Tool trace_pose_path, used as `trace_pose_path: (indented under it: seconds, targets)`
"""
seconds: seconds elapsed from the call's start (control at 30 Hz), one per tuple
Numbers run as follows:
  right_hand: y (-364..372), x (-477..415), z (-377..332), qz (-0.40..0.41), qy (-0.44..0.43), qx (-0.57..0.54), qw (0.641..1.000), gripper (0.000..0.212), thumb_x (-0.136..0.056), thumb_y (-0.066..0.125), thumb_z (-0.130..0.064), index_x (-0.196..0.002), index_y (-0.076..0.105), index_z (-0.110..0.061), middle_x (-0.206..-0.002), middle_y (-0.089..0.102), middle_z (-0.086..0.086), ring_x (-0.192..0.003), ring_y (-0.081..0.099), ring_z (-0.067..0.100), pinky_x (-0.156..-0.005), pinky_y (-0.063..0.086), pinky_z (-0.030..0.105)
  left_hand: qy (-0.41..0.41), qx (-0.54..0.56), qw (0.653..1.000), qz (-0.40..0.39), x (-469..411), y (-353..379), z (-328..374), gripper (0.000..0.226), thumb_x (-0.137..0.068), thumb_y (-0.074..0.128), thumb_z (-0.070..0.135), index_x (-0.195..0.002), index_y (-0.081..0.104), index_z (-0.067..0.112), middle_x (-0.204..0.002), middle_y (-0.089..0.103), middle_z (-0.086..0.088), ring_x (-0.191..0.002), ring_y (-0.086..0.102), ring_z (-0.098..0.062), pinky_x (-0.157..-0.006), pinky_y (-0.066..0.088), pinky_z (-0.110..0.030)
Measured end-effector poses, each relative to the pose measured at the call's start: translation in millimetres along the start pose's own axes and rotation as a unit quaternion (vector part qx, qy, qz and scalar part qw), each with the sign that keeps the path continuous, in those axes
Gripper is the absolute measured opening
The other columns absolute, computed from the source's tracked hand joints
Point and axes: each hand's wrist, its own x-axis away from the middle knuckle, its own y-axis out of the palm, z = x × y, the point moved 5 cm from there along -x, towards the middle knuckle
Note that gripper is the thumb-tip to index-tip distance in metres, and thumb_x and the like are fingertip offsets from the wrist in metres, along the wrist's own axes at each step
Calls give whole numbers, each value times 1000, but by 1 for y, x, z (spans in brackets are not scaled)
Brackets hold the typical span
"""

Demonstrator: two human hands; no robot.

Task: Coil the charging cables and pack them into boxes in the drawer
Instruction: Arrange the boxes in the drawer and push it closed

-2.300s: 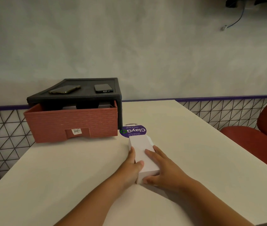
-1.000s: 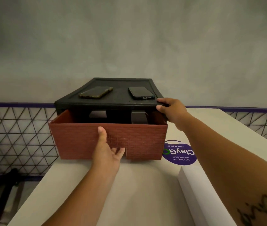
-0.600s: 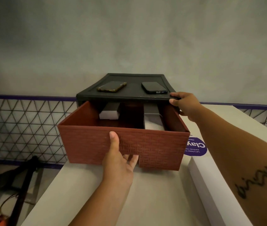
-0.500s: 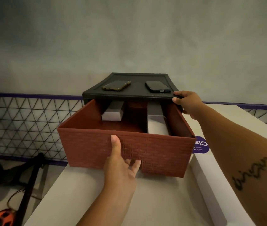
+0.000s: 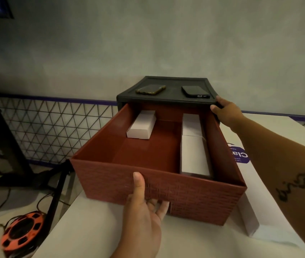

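The red drawer [image 5: 110,179] stands pulled far out of its black cabinet [image 5: 168,101]. My left hand [image 5: 144,207] grips the drawer's front handle notch, thumb up on the front face. My right hand [image 5: 226,112] holds the cabinet's front right corner. Inside the drawer lie a short white box [image 5: 141,124] at the back left and two long white boxes [image 5: 193,146] along the right wall. Another long white box [image 5: 248,211] lies on the table to the right of the drawer, under my right forearm. No cable is in view.
Two phones [image 5: 150,89] [image 5: 195,91] lie on the cabinet's top. A purple round sticker [image 5: 240,155] is on the white table [image 5: 92,229]. Left of the table are a mesh fence, a dark post and an orange cable reel [image 5: 20,233] on the floor.
Both hands left the white box on the table. My left hand took the drawer's handle and pulled the drawer far out while my right hand held the cabinet's corner.
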Motion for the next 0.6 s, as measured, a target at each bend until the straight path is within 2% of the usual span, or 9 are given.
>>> trace_pose_path:
  seconds: [0.07,0.13,0.2,0.27,0.37,0.43,0.5,0.6]
  targets:
    - [1,14,4,-21,-27,-7,999,56,-95,47,-36,-146,25,-29,-140,46,12,-125,45,35,-103,38,43,-1,-10,1000,-4,-1,-1,-2,67,-60,60,50,-116,55,13,-90,66,-5,-83,62,-18,-69,49,-34]
    - [-3,34,13,-45,-31,-16,998,54,-97,43,-39,-145,25,-25,-134,50,15,-119,50,36,-98,40,44,-6,-24,1000,9,-1,-6,-8,63,-59,61,49,-107,53,9,-87,58,-6,-80,57,-17,-67,47,-32]
    - [-7,58,25,-115,-6,-35,993,49,-97,40,-41,-139,39,-18,-129,54,14,-110,56,32,-94,44,42,-7,-49,999,17,1,-13,-19,47,-61,64,45,-90,51,11,-75,49,-4,-70,51,-15,-62,44,-29]
    - [-12,85,39,-203,8,-29,979,38,-96,45,-36,-123,57,-12,-123,60,11,-105,58,26,-97,45,39,6,-89,996,23,6,-17,-31,36,-66,73,35,-82,47,16,-66,46,-2,-61,45,-13,-56,39,-26]
    - [-22,119,53,-275,-1,53,960,22,-91,56,-17,-112,64,-20,-113,59,-2,-104,55,18,-101,39,30,40,-139,989,26,12,-19,-49,36,-76,76,15,-80,41,14,-65,43,-5,-53,41,-13,-47,39,-23]
    - [-22,133,62,-294,-27,136,946,20,-90,59,-15,-105,65,-27,-110,62,-2,-102,54,15,-100,39,29,63,-185,981,-3,20,-12,-63,36,-78,73,5,-75,38,12,-65,43,-10,-47,41,-12,-38,38,-18]
    - [-22,140,71,-282,-43,214,934,20,-91,58,-27,-109,67,-25,-115,62,-1,-104,55,15,-96,40,26,95,-240,964,-63,31,0,-79,36,-62,78,15,-68,42,11,-55,46,-9,-39,39,-10,-37,36,-17]
    - [-33,143,90,-222,-27,242,944,34,-94,46,-43,-109,68,-20,-116,61,1,-106,54,20,-93,42,30,102,-333,924,-157,53,17,-103,25,-34,67,37,-53,56,25,-48,51,2,-43,42,-6,-47,38,-18]
